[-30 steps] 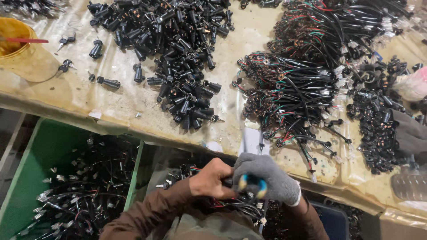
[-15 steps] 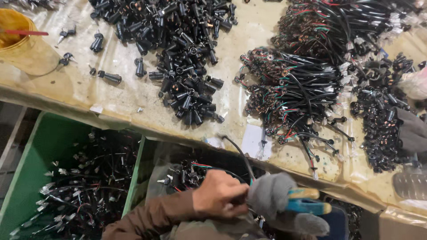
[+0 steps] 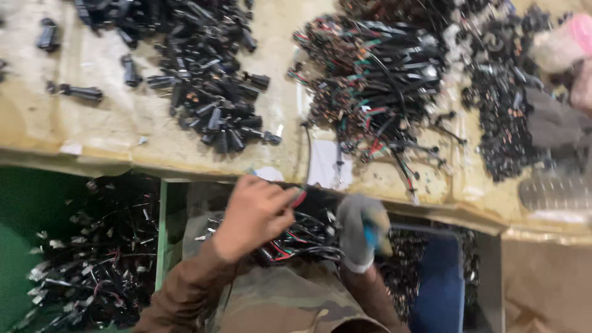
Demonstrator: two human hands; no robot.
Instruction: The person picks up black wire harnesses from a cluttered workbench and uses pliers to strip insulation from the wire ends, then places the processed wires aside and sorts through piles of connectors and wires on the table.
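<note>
Right hand knit cloth glove; connectors probably matt plastic.

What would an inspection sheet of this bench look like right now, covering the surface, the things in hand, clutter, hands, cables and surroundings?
Surface: worn tan worktable, covered with parts.
Job's things: thin black cable pinched by the bare left hand; blue-handled tool in the grey-gloved right hand, blurred.
Clutter: heap of black plastic connectors; white paper slips.
Hands: left fingers closed on the cable; right closed round the tool.
Cables: tangled pile of black wire harnesses with red and green leads.
Surroundings: green plastic bin of wire harnesses below the table edge; blue container.
</note>
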